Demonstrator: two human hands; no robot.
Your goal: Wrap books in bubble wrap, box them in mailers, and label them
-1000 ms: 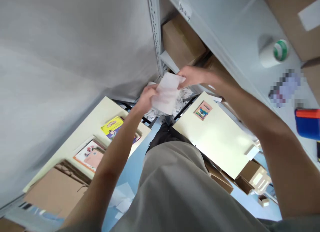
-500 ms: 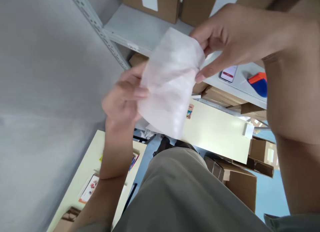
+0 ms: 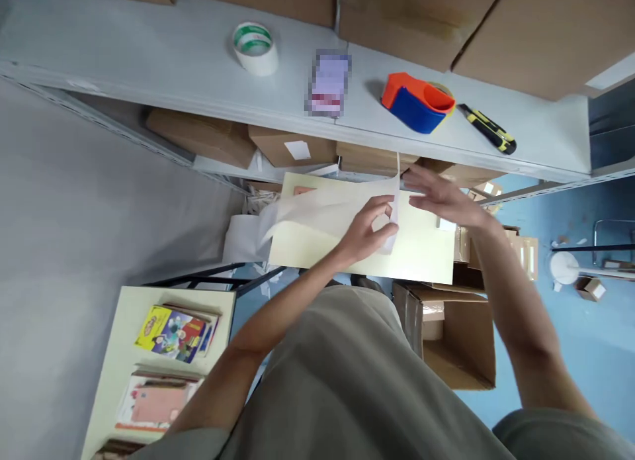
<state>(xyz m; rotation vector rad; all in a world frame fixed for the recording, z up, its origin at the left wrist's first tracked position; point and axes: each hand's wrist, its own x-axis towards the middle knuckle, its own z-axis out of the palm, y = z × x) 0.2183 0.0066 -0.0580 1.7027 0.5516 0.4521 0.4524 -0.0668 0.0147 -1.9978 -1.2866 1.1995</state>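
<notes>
A thin white wrapping sheet [image 3: 327,208] runs from a white roll [image 3: 243,238] at the left over the table, its right end raised. My left hand [image 3: 364,233] is in front of that end, thumb and forefinger curved into a C with a gap between the tips; whether it touches the sheet is unclear. My right hand [image 3: 444,198], slightly blurred, is just right of the sheet's edge with its fingers stretched out and nothing in them.
Above the table [image 3: 426,248], a grey shelf [image 3: 163,56] carries a tape roll [image 3: 255,48], a phone [image 3: 328,83], an orange and blue tape dispenser [image 3: 417,102] and a utility knife [image 3: 489,129]. Books [image 3: 173,334] lie on a side table. An open carton [image 3: 456,341] stands on the floor.
Both hands held a crumpled white sheet close up before. Now they are lower and farther away, with the long sheet stretched over the table. The view has swung, showing more of the shelf.
</notes>
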